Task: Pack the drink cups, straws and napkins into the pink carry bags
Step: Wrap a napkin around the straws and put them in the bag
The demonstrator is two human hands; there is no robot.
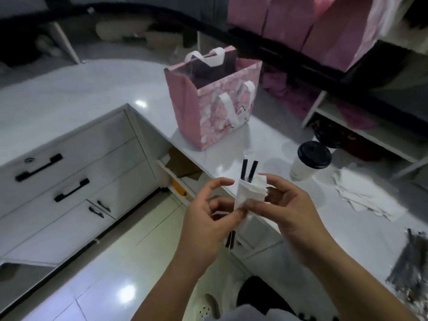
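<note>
1. My left hand is pinching the lower end of a white napkin between thumb and fingers.
2. My right hand is gripping the napkin's upper side; the napkin is wrapping two black straws.
3. The pink bag is standing open on the counter beyond my hands, with the lidded cup sitting to its right.

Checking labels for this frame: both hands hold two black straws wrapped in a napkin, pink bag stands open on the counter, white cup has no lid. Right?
Not quite: the head view shows the white cup wearing a black lid. Rest stands: left hand and right hand hold two black straws wrapped in a napkin; pink bag open on the counter.
</note>
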